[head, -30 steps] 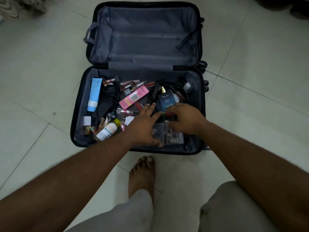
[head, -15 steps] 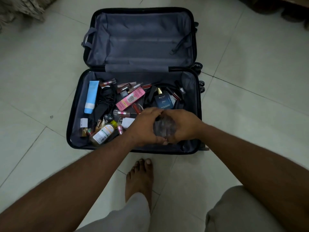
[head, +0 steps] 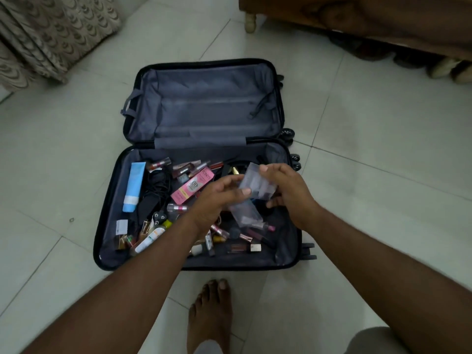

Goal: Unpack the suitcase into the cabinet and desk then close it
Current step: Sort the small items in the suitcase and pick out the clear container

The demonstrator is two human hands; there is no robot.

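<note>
**Suitcase open on the floor, clear case lifted between both hands**

Suitcase [head: 204, 162] lies flat and open on the tiled floor [head: 370, 162], its far half lined in grey and bare, its near half scattered with small cosmetics. Above that near half, the right hand [head: 288, 192] grips a clear plastic case [head: 256, 182], thumb on its upper edge and fingers curled beneath. The left hand [head: 217, 200] meets the same case from the other side, thumb pressed against its lower left corner, fingers bent round it. A second clear piece [head: 245, 213] hangs just under the first, tilted down toward the suitcase; whether it is joined to the case cannot be told.

In the near half, a blue tube [head: 133, 186] lies along the left wall, with a tangle of black cable [head: 158, 182] just beside it. A pink box [head: 192, 189] sits slantwise near the middle, partly behind the left hand. Lipsticks and small bottles [head: 229, 238] lie loose below the hands.

A bare foot [head: 210, 312] stands on the floor just in front of the suitcase. A patterned curtain [head: 46, 34] hangs at the far left, and a wooden piece of furniture [head: 370, 19] stands at the far right.
</note>
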